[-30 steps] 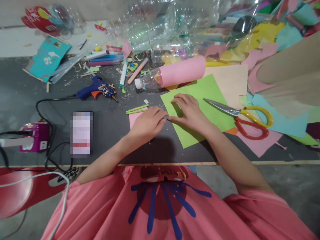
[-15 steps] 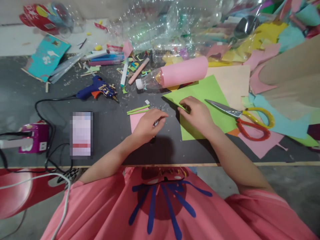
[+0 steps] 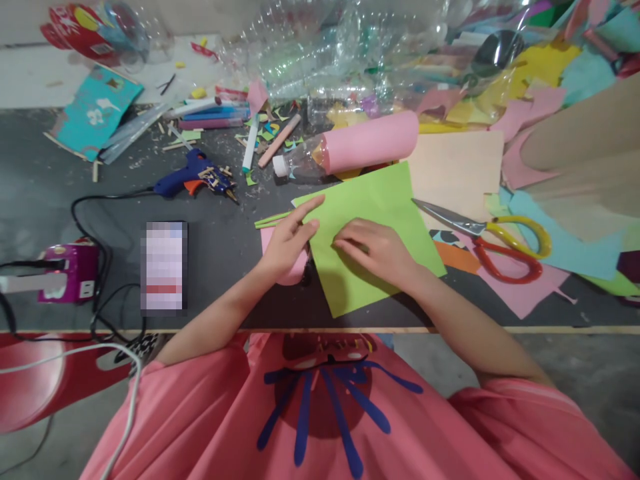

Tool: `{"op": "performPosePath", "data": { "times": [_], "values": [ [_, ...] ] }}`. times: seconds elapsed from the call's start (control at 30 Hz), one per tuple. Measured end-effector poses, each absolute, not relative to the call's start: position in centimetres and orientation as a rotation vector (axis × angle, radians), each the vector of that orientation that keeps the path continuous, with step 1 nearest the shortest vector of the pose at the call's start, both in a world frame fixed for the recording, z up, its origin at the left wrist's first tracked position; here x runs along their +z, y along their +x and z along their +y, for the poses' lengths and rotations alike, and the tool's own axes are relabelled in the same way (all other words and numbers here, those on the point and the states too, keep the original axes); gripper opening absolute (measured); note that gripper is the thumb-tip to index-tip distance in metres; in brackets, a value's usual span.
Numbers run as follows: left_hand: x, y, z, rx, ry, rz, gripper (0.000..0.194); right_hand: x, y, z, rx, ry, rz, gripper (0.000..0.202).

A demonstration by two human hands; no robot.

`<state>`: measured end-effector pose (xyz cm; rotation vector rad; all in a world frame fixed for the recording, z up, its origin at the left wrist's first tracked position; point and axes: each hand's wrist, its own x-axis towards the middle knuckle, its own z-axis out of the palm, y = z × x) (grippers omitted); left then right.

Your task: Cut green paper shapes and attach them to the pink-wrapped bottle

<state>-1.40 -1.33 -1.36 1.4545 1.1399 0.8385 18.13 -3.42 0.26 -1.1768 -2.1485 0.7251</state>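
A bright green sheet of paper (image 3: 385, 193) lies tilted on the dark table in front of me. My left hand (image 3: 286, 248) is at its upper left edge, index finger stretched out along the corner and thumb apart. Under that hand lies pink paper (image 3: 293, 275), largely covered, with thin green strips (image 3: 271, 221) beside it. My right hand (image 3: 377, 252) rests on the middle of the green sheet, its fingers curled together and the thumb close to them; I see nothing held there. Scissors (image 3: 470, 227) with yellow and red handles lie right of the sheet.
Behind the sheet lies a plastic bottle (image 3: 370, 143) wrapped in pink paper. On the left are a blue glue gun (image 3: 187, 175) with a cord, a phone (image 3: 164, 267) and a purple box (image 3: 70, 272). Clear bottles (image 3: 320, 50) and paper scraps crowd the back.
The green sheet has shifted left and toward me and turned, now partly covering the pink paper. My right hand moved with it and released its edge; my left index finger has stretched out.
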Motion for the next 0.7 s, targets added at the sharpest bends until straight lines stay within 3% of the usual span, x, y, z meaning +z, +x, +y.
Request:
{"op": "performPosePath", "data": {
  "times": [0.17, 0.27, 0.37, 0.47, 0.7],
  "values": [
    [-1.1, -2.7, 0.3, 0.960, 1.514, 1.228, 0.038, 0.1, 20.8, -1.1, 0.627, -1.381, -1.479, 0.035],
    [-1.2, -3.3, 1.2, 1.073, 1.561, 1.210, 0.043, -0.4, 22.1, 0.3, 0.550, -1.357, -1.174, 0.025],
    [-1.4, -3.5, 1.8, 1.136, 1.532, 1.153, 0.059, -1.3, 22.5, 1.1, 0.687, -1.320, -1.069, 0.017],
    [-1.9, -3.4, 1.9, 1.140, 1.469, 1.137, 0.069, -2.0, 22.3, 1.2, 0.803, -1.352, -0.995, 0.021],
    [-1.7, -3.2, 1.9, 1.147, 1.272, 1.144, 0.063, -1.6, 22.1, 1.0, 0.913, -1.374, -1.007, 0.024]
  ]
}}
